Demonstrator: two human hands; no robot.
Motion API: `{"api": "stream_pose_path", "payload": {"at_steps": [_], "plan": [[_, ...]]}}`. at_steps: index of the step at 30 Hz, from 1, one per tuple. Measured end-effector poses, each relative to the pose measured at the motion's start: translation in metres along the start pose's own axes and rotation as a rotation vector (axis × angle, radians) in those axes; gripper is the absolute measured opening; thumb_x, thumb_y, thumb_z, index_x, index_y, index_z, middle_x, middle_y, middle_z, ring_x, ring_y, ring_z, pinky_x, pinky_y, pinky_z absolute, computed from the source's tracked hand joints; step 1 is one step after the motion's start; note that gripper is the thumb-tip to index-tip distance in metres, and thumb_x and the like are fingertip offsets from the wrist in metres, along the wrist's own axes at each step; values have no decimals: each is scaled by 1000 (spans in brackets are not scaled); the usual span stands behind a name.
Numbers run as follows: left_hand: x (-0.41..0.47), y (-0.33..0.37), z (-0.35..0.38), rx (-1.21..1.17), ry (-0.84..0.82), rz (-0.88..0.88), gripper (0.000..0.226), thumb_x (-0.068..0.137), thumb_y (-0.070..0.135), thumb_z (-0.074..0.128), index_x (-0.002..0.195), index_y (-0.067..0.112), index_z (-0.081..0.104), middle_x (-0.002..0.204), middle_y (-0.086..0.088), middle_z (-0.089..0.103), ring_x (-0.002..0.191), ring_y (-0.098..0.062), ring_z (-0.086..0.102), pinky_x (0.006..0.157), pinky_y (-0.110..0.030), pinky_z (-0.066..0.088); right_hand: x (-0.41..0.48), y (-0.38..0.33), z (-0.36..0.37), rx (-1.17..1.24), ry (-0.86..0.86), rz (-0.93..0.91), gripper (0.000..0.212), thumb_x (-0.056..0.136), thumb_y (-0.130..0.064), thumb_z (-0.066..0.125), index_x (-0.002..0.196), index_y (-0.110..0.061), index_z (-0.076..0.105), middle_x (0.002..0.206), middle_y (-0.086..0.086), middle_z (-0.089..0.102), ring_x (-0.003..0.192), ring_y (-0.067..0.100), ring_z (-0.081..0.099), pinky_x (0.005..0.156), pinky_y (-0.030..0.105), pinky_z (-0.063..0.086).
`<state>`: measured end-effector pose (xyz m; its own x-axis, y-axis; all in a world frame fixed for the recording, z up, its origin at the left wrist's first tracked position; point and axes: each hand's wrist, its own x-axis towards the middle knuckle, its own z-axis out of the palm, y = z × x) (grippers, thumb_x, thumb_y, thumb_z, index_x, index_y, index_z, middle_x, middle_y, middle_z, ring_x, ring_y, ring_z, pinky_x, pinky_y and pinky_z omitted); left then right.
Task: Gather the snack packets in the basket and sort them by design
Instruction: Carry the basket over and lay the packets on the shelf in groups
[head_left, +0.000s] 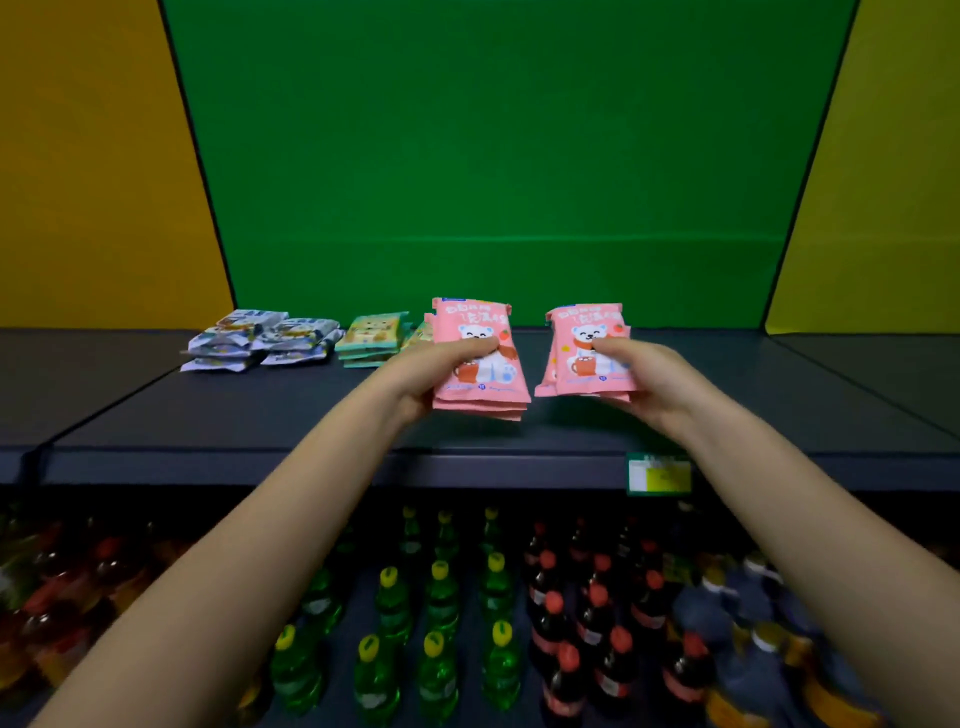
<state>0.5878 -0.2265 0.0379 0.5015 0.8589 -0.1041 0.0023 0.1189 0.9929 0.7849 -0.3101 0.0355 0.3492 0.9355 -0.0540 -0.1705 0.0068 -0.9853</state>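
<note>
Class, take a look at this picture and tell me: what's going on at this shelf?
A person's left hand grips one stack of pink bear packets and the right hand grips a second pink stack, both over a dark shelf. Farther left on it lie white-and-blue packets and green packets, grouped by design. Drink bottles stand below. No basket is in view.

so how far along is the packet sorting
Looks mostly done. White-and-blue packets lie piled at the left of the shelf, with green packets stacked beside them. The left hand grips the left pink stack and the right hand the right pink stack. Left: setting the pink ones down as a third group. No basket shows, so more may remain.
</note>
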Motion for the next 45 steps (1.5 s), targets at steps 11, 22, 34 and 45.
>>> {"api": "stream_pose_path", "payload": {"at_steps": [11, 22, 34, 45], "plan": [[142, 4, 31, 84, 89, -159, 21, 87, 25, 63, 71, 14, 57, 39, 2, 61, 31, -7, 57, 35, -17, 48, 138, 8, -23, -212, 70, 57, 12, 89, -12, 58, 97, -2, 58, 45, -4, 65, 40, 5, 62, 43, 15, 51], [191, -5, 38, 712, 383, 72, 53, 89, 38, 55, 124, -1, 53, 129, -17, 56, 118, -32, 53, 96, -33, 44, 188, 18, -33, -964, 279, 29, 48, 84, -43, 52, 115, -7, 59, 123, 15, 57, 111, 29, 53, 91, 33, 43], [94, -9, 14, 1078, 447, 576, 20, 90, 22, 49, 96, 11, 65, 101, -9, 68, 95, -29, 60, 73, -34, 44, 79, -7, -47, -935, 283, -362, 25, 90, -18, 53, 112, -12, 65, 122, 5, 63, 117, 23, 54, 99, 31, 38], [-133, -97, -31, 1163, 434, 677, 22, 83, 37, 49, 86, 19, 61, 87, -1, 67, 84, -29, 63, 68, -36, 47, -133, 58, -45, -714, 212, -508, 21, 87, -11, 59, 82, -30, 64, 96, 5, 72, 89, 20, 65, 85, 34, 49]]}}
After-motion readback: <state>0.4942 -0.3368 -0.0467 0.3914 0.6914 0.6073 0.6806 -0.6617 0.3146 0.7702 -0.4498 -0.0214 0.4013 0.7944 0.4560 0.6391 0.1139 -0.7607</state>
